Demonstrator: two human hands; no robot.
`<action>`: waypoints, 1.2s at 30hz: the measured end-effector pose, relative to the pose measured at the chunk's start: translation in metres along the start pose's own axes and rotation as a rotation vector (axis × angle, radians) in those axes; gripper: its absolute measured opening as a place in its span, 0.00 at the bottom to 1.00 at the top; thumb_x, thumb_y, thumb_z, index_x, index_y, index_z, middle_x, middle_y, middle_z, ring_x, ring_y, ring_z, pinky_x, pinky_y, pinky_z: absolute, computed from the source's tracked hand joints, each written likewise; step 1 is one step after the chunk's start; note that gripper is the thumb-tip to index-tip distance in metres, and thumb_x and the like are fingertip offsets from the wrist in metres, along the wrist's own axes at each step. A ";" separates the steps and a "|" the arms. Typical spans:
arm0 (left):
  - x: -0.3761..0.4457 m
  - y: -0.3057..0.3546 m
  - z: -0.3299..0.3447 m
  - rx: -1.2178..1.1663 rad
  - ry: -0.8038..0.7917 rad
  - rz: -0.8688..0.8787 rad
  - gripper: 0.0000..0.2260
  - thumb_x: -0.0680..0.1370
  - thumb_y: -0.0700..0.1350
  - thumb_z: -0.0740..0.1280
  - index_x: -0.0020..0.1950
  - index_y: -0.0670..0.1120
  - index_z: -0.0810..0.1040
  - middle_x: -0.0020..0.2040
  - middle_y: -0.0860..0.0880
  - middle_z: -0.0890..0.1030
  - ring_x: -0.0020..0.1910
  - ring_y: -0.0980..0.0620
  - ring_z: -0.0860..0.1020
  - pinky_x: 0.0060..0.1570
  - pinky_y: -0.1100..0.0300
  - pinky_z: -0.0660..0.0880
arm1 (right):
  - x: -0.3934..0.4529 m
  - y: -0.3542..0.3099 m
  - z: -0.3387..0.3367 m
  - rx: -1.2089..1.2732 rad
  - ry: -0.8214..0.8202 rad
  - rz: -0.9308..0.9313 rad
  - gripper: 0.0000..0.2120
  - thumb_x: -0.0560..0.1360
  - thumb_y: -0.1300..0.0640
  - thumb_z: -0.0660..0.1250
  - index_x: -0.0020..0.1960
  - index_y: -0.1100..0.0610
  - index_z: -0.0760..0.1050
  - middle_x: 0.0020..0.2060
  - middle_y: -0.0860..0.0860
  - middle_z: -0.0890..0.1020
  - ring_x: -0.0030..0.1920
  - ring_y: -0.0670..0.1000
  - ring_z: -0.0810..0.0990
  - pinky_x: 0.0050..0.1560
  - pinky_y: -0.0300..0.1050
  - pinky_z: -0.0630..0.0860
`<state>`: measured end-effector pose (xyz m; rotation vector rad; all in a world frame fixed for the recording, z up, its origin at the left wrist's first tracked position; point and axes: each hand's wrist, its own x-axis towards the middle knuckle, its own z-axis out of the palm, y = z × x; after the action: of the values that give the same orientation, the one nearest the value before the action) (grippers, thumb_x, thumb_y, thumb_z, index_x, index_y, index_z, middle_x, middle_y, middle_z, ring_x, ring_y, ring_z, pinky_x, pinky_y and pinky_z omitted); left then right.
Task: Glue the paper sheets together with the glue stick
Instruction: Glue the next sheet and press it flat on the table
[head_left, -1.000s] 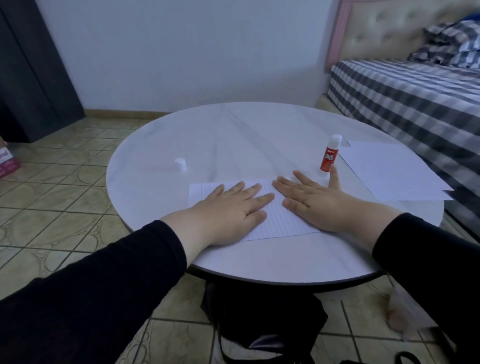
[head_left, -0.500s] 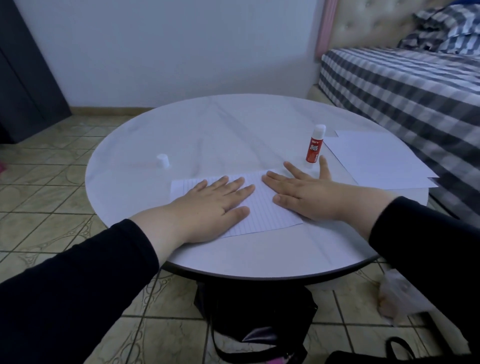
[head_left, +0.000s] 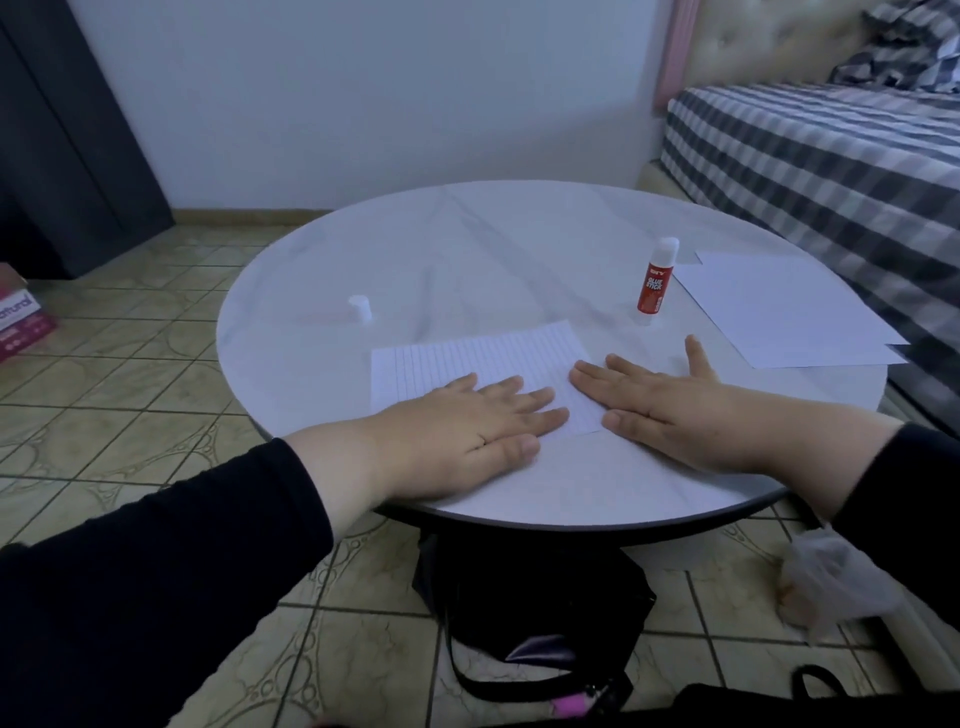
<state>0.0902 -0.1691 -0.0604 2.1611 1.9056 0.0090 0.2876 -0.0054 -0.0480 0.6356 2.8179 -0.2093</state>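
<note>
The round desk (head_left: 467, 249) has lots of bare top behind the lined paper (head_left: 483, 358), out to its far edge. The lined paper lies near the front edge of the desk. A small white cap (head_left: 360, 307) stands behind the paper's left end, apart from it. The glue stick (head_left: 655, 283) stands upright with no cap on, behind the right hand and just beside the blank sheets (head_left: 779, 312). Those sheets lie at the right edge of the desk, and one corner seems to poke out over it.

The left hand (head_left: 467, 426) lies flat on the lined paper, fingers (head_left: 535, 402) straight and a little spread, pressing down and holding nothing. The right hand (head_left: 670, 410) lies flat too, with its fingertips on the paper's right edge and its thumb sticking out toward the glue stick. Both arms in dark sleeves reach in from the front, and the fingers of the two hands point toward each other.
</note>
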 end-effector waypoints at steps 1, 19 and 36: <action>-0.005 -0.001 0.000 0.023 -0.015 0.000 0.24 0.80 0.61 0.41 0.77 0.64 0.49 0.79 0.62 0.46 0.77 0.59 0.43 0.76 0.54 0.39 | 0.000 0.002 -0.001 0.013 -0.002 -0.002 0.24 0.83 0.44 0.43 0.76 0.37 0.40 0.74 0.31 0.43 0.75 0.37 0.40 0.69 0.66 0.26; -0.069 -0.014 -0.007 -0.021 -0.066 -0.131 0.25 0.79 0.62 0.38 0.77 0.64 0.50 0.78 0.63 0.46 0.77 0.63 0.43 0.76 0.55 0.42 | 0.018 -0.035 -0.001 -0.030 0.118 -0.028 0.23 0.83 0.46 0.46 0.78 0.43 0.49 0.77 0.39 0.51 0.76 0.40 0.49 0.76 0.51 0.38; -0.038 -0.096 -0.019 0.039 0.055 -0.405 0.22 0.83 0.59 0.43 0.78 0.62 0.49 0.78 0.62 0.48 0.78 0.59 0.45 0.75 0.50 0.38 | 0.034 -0.043 -0.002 0.091 0.117 -0.177 0.21 0.82 0.44 0.51 0.73 0.33 0.55 0.75 0.34 0.52 0.76 0.38 0.48 0.77 0.49 0.39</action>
<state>-0.0124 -0.1920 -0.0546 1.7741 2.3572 -0.0453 0.2388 -0.0295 -0.0512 0.4287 2.9940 -0.3451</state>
